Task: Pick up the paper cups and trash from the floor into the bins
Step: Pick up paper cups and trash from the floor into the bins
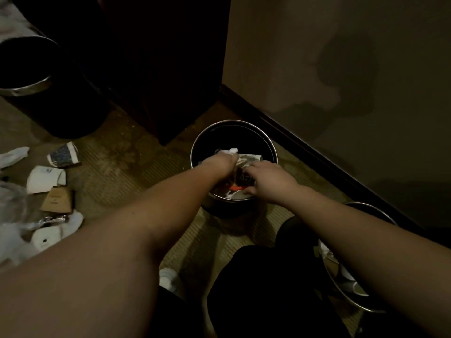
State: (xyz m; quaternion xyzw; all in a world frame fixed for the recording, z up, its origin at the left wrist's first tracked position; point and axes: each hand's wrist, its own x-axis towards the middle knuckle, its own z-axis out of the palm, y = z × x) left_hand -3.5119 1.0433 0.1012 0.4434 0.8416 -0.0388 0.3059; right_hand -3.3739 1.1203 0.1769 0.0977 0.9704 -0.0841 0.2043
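Paper cups and trash: part binned, part on the floor.
Both hands point(220, 162) point(266, 181) are down in the round bin point(273, 147), fingers curled on crumpled wrappers point(249, 159); flattened paper cups point(64, 155) lie well left of the grip. Likely light, soft, crushable: pinch a rim or crease.

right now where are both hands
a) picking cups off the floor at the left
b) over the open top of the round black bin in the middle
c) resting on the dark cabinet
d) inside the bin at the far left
b: the left hand and the right hand are both over the rim of the middle bin, on the trash inside it, while the paper cups lie on the floor at the left.
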